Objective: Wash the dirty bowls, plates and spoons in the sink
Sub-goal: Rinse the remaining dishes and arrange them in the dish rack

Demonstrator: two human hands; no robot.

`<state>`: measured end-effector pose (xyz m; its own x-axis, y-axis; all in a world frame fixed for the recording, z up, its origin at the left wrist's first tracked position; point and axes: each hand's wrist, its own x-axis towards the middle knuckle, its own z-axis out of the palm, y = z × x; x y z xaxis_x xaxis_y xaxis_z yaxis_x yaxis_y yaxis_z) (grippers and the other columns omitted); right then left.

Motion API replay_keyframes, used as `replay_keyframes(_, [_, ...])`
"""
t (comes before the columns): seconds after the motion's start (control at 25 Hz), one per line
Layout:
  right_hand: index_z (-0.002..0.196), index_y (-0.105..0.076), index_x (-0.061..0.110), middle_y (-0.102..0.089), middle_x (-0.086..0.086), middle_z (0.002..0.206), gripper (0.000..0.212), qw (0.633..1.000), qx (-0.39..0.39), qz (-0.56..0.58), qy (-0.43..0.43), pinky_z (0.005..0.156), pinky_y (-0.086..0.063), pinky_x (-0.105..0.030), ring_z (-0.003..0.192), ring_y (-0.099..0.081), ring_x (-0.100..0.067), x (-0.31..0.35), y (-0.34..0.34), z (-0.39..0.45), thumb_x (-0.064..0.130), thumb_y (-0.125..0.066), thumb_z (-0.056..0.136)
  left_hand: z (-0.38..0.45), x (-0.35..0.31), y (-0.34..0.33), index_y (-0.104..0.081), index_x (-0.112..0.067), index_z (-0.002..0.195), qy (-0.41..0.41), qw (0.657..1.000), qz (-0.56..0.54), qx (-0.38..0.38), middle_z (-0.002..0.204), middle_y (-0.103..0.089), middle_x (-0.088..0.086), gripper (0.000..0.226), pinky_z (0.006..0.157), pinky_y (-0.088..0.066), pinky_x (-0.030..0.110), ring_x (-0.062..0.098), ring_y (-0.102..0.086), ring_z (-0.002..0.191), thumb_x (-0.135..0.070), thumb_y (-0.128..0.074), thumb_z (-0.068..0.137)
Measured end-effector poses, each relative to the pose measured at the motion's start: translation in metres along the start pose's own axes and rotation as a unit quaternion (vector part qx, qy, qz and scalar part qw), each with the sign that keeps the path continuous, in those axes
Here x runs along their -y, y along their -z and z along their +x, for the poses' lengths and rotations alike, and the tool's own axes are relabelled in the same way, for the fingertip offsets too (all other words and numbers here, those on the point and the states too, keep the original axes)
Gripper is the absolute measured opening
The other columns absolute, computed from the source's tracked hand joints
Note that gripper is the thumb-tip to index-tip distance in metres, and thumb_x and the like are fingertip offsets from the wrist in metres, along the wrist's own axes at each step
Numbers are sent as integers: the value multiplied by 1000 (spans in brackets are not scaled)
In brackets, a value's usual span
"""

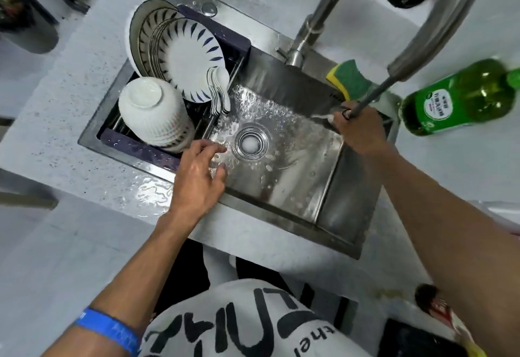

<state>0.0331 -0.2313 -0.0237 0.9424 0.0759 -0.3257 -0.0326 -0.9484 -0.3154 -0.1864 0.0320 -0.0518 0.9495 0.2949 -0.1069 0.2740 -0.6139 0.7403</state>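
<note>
Patterned plates (185, 55) stand on edge in a dark drying rack (135, 142) on the left side of the steel sink (281, 187). Stacked white bowls (154, 111) lie upside down in front of them, and several white spoons (221, 89) lean at the rack's right edge. My right hand (360, 128) grips the pull-out faucet sprayer (365, 106) at the sink's far right corner, and water spreads over the wet basin toward the drain (251, 142). My left hand (199, 176) hovers over the basin's left side with relaxed, spread fingers, holding nothing.
A green and yellow sponge (351, 80) lies on the sink's back rim beside the faucet base (298, 55). A green dish-soap bottle (461, 97) lies on the counter to the right. Water is puddled on the counter (152, 193) in front of the rack.
</note>
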Motion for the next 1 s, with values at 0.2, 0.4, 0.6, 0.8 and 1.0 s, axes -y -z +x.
replay_keyframes(0.2, [95, -65, 6, -66, -20, 110, 31, 991, 29, -122, -40, 78, -43, -34, 104, -61, -37, -36, 27, 6, 35, -54, 90, 3, -4, -12, -67, -10, 118, 7, 999, 21, 40, 128, -53, 10, 31, 97, -49, 45, 30, -54, 116, -8, -62, 88])
replay_keyframes(0.4, [106, -65, 8, -66, -14, 101, 44, 977, 117, -156, -81, 82, -48, -36, 101, -64, -34, -32, 21, -4, 47, -59, 88, 1, -7, -10, -67, -13, 119, 28, 998, 23, 57, 132, -52, 10, 32, 100, -46, 40, 29, -52, 120, -8, -62, 89])
replay_keyframes(0.6, [74, -61, 17, -62, -4, 72, 32, 970, 178, -126, -104, 70, -53, -33, 72, -64, -26, -19, 4, -27, 47, -60, 86, 2, -7, -5, -66, -11, 120, 31, 997, 15, 62, 128, -53, 8, 32, 97, -49, 44, 28, -54, 116, -8, -62, 88])
replay_keyframes(0.8, [77, -65, 9, -67, -9, 64, 30, 975, 168, 25, -141, 48, -49, -27, 51, -64, -22, -7, -17, -48, 38, -66, 75, -2, -1, 3, -65, -12, 119, 47, 997, 17, 54, 125, -54, 7, 30, 92, -50, 43, 28, -56, 106, -9, -62, 89])
replay_keyframes(1.0, [76, -63, 0, -63, -17, 56, 24, 951, 195, 186, -153, 41, -45, -25, 42, -55, -22, 29, -38, -65, 23, -63, 83, -7, 3, 12, -66, -12, 118, 74, 996, 2, 45, 122, -54, 2, 29, 95, -52, 41, 23, -57, 107, -8, -62, 90])
